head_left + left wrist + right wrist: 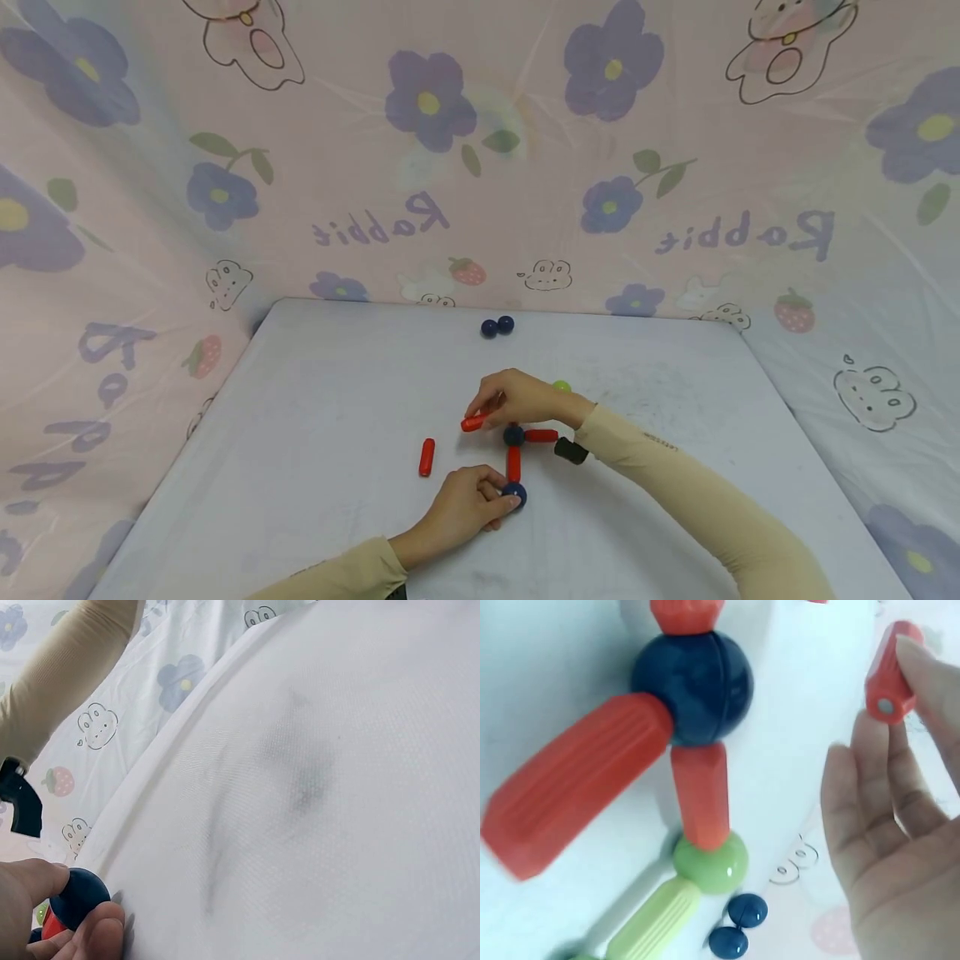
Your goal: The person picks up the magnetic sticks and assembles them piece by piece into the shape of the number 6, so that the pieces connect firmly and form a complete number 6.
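Note:
My left hand (465, 500) pinches a dark blue ball (514, 496) at the near end of a joined magnetic-rod figure; the left wrist view shows thumb and fingers round this ball (79, 898). From it a red rod (513, 465) runs to a second blue ball (513, 434), where another red rod (542, 436) points right. In the right wrist view, a further red rod (701, 796) links that ball to a green ball (712, 862) with a light green rod (652, 919). Above and left of the figure, my right hand (525, 396) pinches a separate red magnetic rod (891, 675), its metal end showing.
A loose red rod (427, 457) lies left of the figure on the white table (337, 400). Two blue balls (489, 328) sit side by side near the back edge. Patterned cloth (510, 183) hangs behind and along the sides.

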Motion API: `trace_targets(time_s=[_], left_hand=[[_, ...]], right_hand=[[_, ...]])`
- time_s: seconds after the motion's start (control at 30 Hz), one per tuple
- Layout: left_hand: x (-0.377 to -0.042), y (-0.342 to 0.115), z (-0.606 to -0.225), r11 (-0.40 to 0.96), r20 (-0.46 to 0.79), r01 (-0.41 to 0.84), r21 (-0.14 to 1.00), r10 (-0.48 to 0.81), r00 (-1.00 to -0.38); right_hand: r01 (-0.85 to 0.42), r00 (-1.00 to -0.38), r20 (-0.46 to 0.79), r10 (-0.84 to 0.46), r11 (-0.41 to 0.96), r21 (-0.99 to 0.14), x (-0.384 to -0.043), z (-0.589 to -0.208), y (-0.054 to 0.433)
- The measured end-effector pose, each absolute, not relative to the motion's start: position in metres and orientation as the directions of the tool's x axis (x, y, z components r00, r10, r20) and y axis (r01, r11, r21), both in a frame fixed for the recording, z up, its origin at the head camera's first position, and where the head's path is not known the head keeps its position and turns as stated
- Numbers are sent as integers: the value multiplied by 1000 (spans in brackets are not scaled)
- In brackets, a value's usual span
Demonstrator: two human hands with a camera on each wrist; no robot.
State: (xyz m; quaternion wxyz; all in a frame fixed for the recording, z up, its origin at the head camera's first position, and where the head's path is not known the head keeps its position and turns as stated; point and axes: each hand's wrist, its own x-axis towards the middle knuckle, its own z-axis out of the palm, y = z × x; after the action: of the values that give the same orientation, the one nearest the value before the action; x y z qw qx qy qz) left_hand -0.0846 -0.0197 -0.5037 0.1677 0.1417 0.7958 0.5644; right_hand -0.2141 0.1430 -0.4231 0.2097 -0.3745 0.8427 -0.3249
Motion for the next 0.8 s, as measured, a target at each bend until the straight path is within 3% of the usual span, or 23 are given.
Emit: trace_targets(time_s=[0.53,0.8], left_hand=[[-85,-19,-504,339,-137,12,941,412,-901],[-85,-19,-503,346,-124,30,938,415,-901]], right_hand=[[-473,-777,58,-627,520,-711,-163,-426,206],[-433,-827,72,-557,551,-714,-134,-440,224]])
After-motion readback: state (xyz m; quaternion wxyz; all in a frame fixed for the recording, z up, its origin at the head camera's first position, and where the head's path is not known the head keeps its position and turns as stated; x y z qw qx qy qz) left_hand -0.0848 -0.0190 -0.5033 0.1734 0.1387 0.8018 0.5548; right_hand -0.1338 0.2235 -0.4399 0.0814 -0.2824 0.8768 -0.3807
